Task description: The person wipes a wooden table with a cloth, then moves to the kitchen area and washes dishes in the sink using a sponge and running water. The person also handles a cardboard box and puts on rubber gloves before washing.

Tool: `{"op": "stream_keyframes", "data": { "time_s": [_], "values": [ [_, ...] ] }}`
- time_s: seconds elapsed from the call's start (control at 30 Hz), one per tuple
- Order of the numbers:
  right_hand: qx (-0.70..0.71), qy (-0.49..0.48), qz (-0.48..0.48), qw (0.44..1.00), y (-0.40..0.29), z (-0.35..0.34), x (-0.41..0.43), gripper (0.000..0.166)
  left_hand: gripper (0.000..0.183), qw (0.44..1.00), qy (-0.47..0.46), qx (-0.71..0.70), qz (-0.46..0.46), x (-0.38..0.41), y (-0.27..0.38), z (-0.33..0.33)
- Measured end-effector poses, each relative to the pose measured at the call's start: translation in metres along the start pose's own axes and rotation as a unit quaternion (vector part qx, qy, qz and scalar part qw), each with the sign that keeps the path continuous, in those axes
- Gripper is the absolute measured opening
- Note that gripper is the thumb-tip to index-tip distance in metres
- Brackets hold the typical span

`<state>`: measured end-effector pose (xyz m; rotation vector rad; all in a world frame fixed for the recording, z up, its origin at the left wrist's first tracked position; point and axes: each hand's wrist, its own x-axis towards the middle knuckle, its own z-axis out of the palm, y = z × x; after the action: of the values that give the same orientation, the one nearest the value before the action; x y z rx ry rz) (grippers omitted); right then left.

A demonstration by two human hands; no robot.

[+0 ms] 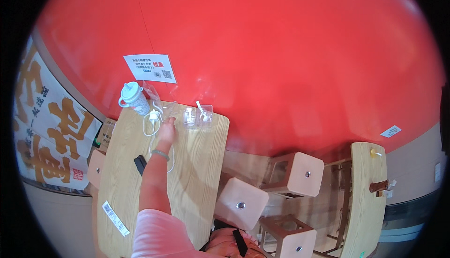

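My left hand (167, 130) reaches over the wooden table (197, 173), a bracelet on its wrist. Its fingertips are beside clear plastic film (170, 109); whether they grip it is unclear. Left of the hand lies a white charger plug (153, 116) with a white cable (144, 128) looped around it and running under the forearm. To the right is a clear plastic tray (190, 117) and another clear compartment (205, 116), both with small white items. A black object (140, 164) lies left of the forearm. My right hand is out of view.
A light blue lidded cup (137, 101) with a handle stands at the table's back left. A printed paper strip (116, 219) lies at the front left. Stools (240, 205) stand right of the table, with another table (367, 201) beyond. A red wall (267, 64) rises behind.
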<state>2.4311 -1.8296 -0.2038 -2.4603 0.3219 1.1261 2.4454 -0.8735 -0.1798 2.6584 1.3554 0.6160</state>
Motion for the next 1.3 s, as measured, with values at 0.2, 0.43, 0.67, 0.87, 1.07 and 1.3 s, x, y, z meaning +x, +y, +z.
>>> {"op": "stream_keyframes", "data": {
  "time_s": [0.2,0.43,0.67,0.87,1.07,1.3],
  "values": [
    [-0.011,-0.009,-0.017,1.000,0.021,-0.002,-0.022,0.032,0.020,0.987,-0.046,0.151,0.017,0.062,0.014,0.023],
    [0.115,0.007,0.082,0.990,0.051,0.019,-0.080,0.035,0.023,0.997,-0.069,0.021,0.032,0.086,-0.007,0.071],
    [0.064,0.047,0.164,0.983,-0.075,-0.005,-0.102,0.030,0.042,0.987,-0.027,0.153,0.045,0.097,0.000,0.004],
    [0.073,0.085,0.201,0.973,-0.009,0.064,-0.128,0.038,0.044,0.966,0.167,-0.088,0.175,0.055,0.131,-0.074],
    [0.182,0.217,0.232,0.931,0.053,0.145,-0.154,0.035,0.040,0.765,-0.250,-0.516,0.293,-0.197,0.373,-0.080],
    [0.457,0.480,0.101,0.742,0.126,0.158,-0.240,0.028,0.048,0.203,-0.333,-0.411,0.824,-0.641,0.497,-0.106]
  ]
}}
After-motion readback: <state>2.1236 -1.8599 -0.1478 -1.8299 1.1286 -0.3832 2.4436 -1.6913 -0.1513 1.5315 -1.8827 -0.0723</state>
